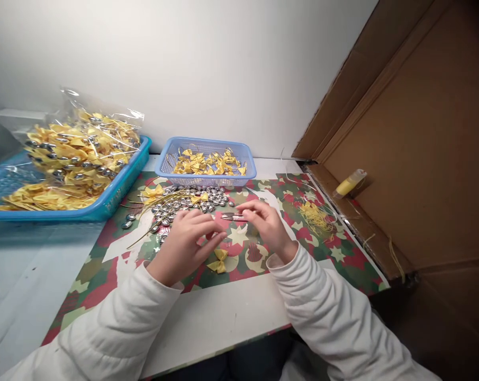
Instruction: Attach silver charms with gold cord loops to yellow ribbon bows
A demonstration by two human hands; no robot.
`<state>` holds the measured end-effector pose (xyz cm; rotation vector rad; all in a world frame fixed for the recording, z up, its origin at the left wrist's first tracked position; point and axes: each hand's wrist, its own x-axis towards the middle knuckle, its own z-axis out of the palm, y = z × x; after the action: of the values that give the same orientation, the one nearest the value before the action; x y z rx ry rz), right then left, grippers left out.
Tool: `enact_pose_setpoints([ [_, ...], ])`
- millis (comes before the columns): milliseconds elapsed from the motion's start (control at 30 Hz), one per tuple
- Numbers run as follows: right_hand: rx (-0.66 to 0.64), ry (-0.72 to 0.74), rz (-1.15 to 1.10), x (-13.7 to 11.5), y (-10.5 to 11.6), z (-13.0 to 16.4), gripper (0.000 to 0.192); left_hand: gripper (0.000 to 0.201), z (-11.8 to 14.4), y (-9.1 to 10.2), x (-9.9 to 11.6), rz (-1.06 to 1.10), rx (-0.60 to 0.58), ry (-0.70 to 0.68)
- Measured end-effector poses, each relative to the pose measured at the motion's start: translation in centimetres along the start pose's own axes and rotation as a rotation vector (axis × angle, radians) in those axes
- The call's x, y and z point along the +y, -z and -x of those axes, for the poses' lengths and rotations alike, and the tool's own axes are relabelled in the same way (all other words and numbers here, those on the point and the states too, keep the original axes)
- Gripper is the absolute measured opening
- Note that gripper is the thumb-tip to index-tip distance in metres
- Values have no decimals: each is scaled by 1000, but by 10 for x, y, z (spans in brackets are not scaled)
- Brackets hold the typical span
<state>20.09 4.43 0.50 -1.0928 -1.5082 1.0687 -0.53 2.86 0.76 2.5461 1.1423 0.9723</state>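
Obs., workbench: both hands meet over the patterned mat point(342, 254). The right hand point(268, 225) pinches small thread snips point(234, 216) between thumb and fingers. The left hand point(187, 241) is curled, fingertips bunched just beside the snips' tip; whether they pinch something fine (a thread, perhaps) I cannot tell.

The snips hover just above the mat, midway between the hands, in front of the pile of silver beads point(191, 201). Long axis runs nearly level, left to right across the bench; the pointed end faces the left hand, the butt sits in the right.

Risks, as I judge them: with the tips aimed at the left fingers and touching-close, a hasty closing could nick a fingertip. The left wrist hangs just above a loose yellow bow point(219, 261); a sweep of the sleeve could drag it off the mat. The beads lie near and unbounded, so a nudge would scatter them toward the small blue basket point(207, 180).
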Motion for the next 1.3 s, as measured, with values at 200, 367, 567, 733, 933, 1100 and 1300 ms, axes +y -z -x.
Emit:
enact_pose_setpoints([
  [200,-462,-445,-404,13,-21,8,47,20,4,-8,12,-102,100,-278],
  [367,-585,-703,-585,11,-17,8,33,26,7,-9,17,-158,159,-351],
  [567,-769,-721,-701,9,-13,9,31,28,9,-7,19,-159,143,-367],
  [733,-792,-738,-701,14,-13,10,26,22,10,-8,19,-154,129,-366],
  [933,-489,-578,-821,5,-12,8,30,11,10,0,19,-224,273,-323],
  [1100,-147,-373,-963,-2,-1,0,24,12,5,5,5,-201,-85,-101],
  [1300,-76,-258,-810,-7,5,-3,19,15,6,-3,-7,-90,-454,-5],
])
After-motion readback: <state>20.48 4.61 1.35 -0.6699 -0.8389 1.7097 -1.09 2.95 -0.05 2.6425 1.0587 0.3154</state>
